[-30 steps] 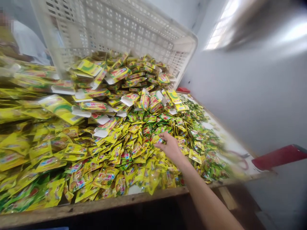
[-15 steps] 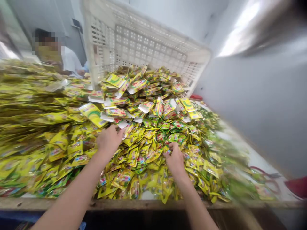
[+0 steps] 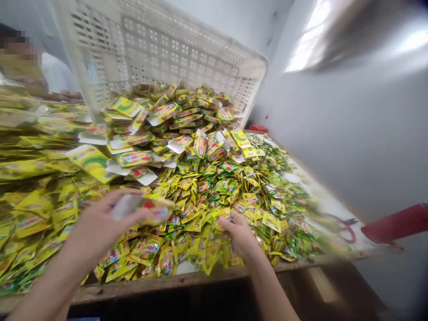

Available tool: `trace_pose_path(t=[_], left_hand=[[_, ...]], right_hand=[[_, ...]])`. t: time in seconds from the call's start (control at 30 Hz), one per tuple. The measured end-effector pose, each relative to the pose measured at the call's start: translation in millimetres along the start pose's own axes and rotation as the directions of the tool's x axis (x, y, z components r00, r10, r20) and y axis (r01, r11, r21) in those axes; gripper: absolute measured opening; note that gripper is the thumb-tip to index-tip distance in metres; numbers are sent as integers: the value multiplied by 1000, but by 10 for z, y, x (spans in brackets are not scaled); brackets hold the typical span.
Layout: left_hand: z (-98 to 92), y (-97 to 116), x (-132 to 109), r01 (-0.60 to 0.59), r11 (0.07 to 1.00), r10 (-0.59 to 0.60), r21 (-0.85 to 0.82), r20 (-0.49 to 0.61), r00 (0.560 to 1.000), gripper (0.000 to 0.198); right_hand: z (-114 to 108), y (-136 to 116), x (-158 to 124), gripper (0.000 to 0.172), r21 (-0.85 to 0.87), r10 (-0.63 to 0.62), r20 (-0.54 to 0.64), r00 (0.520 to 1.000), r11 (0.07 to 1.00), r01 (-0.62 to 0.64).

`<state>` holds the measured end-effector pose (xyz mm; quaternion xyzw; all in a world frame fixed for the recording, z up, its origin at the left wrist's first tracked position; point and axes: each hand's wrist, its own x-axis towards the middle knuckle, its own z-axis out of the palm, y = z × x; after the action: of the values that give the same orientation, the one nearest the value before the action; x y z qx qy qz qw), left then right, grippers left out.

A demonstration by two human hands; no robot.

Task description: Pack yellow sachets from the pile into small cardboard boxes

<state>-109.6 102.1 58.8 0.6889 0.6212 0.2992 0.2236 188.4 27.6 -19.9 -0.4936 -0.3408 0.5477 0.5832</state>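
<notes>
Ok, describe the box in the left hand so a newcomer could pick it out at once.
Start from the big white crate at the back, with small boxes heaped at its mouth. Come down toward the wooden table edge, to the left hand above the yellow sachets. The box there, blurred yellow and red with a whitish end, is clasped in that hand; its neighbours lie heaped.

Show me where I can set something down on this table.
Best is the strip of white tabletop on the right, between the sachets and the grey wall, running toward the red-handled scissors. A small white patch also shows along the wooden front edge. The left and middle are crowded: sachets, plus cartons spilling from the crate.
</notes>
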Motion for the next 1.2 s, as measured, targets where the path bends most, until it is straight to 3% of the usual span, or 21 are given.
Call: trace_pose_path(t=[0.07,0.13,0.2,0.27,0.37,0.43,0.57,0.63,0.73,0.83,0.9,0.97,1.07,1.13,1.2], left_hand=[[170,179,-242,-93,996,89,8,223,971,43],[444,301,-375,-177,982,188,-64,389,902,30],[729,362,-413,-210,965,256,-155,409,876,25],[943,386,-400,-196,949,278,-247,364,889,32],[1096,373,-380,-82,908,244,-412,358,901,53],[1137,326,-400,49,848,203,-528,408,890,60],[1216,164,-502,287,715,123,-637,520,845,51],[1256,83,-552,277,696,147,-662,510,848,38],[1278,-4,-603,208,691,193,-693,453,870,23],[1259,-58,-642,217,688,183,-692,455,872,23],[1245,-87,-669,223,679,182,-699,455,872,28],[1243,-115,-694,218,666,182,-714,439,880,34],[1254,-149,-729,208,639,192,-741,416,889,40],[1256,-160,-753,202,618,209,-760,407,889,42],[1249,-161,-776,191,609,215,-770,392,895,42]], right_hand=[[38,-8,-31,27,-9,-3,4,1000,1000,3],[125,-30,-71,26,-28,-51,31,998,998,52],[247,-52,-113,24,-81,-141,88,986,986,148],[358,-53,-147,21,-206,-278,141,950,931,303],[407,-8,-170,22,-445,-486,223,845,721,532],[358,26,-181,22,-540,-554,255,793,599,592],[267,10,-242,21,-585,-615,141,776,581,566],[302,-7,-271,20,-560,-595,91,798,633,535],[422,50,-274,16,-530,-541,167,824,656,538],[509,155,-254,15,-603,-579,215,786,554,573],[522,158,-254,18,-678,-565,251,786,477,559],[517,77,-269,20,-722,-480,360,800,400,565],[522,-105,-305,21,-718,-327,538,777,305,625],[551,-177,-323,19,-729,-275,569,775,268,630],[597,-186,-332,19,-763,-249,542,803,255,594]])
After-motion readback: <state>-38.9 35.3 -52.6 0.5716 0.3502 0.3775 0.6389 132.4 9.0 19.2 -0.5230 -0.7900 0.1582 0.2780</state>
